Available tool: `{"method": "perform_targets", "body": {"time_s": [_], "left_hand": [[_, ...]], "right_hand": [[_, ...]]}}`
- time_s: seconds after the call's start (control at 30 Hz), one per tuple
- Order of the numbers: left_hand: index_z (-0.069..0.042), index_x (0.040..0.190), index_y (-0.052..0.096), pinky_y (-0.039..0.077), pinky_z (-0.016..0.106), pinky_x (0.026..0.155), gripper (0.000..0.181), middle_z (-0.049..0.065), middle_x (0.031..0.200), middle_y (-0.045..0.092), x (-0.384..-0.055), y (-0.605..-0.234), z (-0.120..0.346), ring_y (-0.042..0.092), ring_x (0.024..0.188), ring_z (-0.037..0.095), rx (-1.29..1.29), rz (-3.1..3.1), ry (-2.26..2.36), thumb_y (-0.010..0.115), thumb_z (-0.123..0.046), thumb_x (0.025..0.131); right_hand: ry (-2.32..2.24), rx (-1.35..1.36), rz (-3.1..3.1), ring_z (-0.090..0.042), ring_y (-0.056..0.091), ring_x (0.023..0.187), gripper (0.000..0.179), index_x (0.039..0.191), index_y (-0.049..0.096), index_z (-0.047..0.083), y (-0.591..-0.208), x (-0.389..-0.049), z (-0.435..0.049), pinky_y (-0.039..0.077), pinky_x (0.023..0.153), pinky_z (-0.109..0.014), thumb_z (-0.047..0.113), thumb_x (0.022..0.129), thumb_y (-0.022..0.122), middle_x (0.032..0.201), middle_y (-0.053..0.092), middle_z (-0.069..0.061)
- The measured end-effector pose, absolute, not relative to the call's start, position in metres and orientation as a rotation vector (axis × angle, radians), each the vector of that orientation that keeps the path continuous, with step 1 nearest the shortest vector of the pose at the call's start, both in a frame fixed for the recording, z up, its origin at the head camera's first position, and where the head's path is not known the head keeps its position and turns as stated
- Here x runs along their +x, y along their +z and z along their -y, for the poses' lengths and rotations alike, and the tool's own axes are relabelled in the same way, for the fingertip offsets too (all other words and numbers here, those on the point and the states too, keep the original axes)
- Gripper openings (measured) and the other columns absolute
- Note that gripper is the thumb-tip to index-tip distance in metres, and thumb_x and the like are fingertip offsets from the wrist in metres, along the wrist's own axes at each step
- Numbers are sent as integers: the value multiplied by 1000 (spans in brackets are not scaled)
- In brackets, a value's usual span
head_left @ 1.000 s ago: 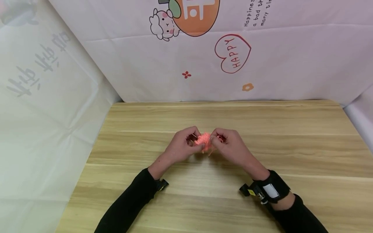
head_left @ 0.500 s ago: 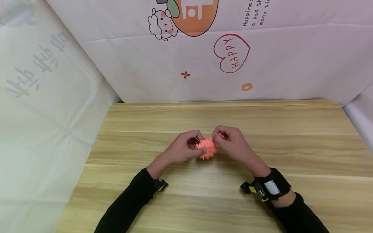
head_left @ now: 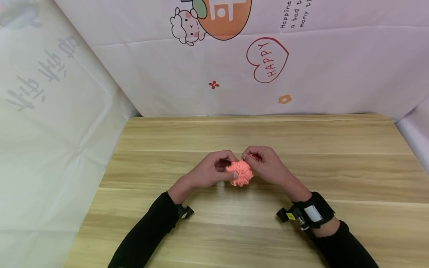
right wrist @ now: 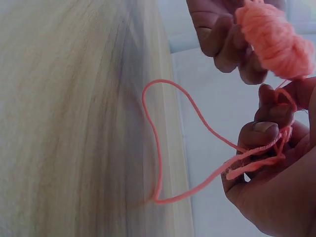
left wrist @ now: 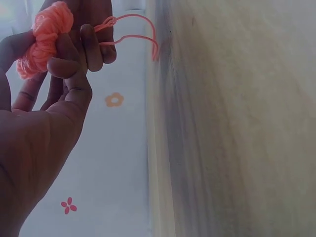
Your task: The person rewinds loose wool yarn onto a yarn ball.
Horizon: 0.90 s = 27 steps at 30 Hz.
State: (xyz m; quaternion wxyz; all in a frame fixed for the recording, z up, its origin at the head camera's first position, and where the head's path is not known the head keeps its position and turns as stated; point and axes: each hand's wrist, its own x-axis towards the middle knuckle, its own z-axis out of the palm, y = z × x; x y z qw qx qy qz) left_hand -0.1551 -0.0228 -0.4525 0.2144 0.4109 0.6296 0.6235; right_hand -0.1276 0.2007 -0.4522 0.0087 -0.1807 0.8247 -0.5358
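Observation:
A coral-pink bundle of looped yarn (head_left: 242, 172), round and gathered at its middle, is held just above the table. My left hand (head_left: 209, 170) pinches it from the left, thumb on its near face. At its upper right, my right hand (head_left: 268, 165) has its fingers curled round loose yarn strands (right wrist: 256, 148). One strand hangs from that hand in a long loop (right wrist: 159, 148), seen in the right wrist view. In the left wrist view the bundle (left wrist: 47, 42) appears edge-on, narrow at its waist. The right fingertips sit close against the bundle in the head view.
A wood-grain table (head_left: 214, 230) lies under both hands. Behind it hangs a white printed cloth (head_left: 167, 82), and another white cloth (head_left: 50, 149) covers the left side. A small camera is strapped on each wrist, the right one on a black band (head_left: 315, 210).
The yarn bundle has turned so its round looped face shows toward the head camera. It has shifted slightly right and nearer the body. The right hand has drawn a little away from its face.

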Motion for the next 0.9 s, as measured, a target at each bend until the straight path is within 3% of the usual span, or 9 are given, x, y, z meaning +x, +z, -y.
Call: {"method": "perform_targets", "body": {"time_s": [0.4,0.67,0.9], "left_hand": [[5,109,52,54,30,72,22,17,105,59,-158,-457,23,61,89,26,1031,-1622,1939,63,4,90],[1,130,48,54,34,80,44,17,117,57,-158,-455,22,60,101,31,1001,-1660,1978,63,6,89],[5,123,52,55,38,81,36,18,117,56,-157,-455,24,61,103,34,968,-1617,2022,64,7,89]], "right_hand": [[-1681,-524,-2587,-17,40,54,27,81,67,18,-456,-129,-199,35,48,-26,25,102,52,63,52,-4],[-1668,-488,-2566,-17,43,57,26,82,66,16,-457,-128,-198,37,50,-26,25,102,52,66,54,-4],[-1683,-481,-2541,-18,44,59,25,84,67,14,-458,-127,-196,37,52,-27,21,102,52,68,56,-5]]}}
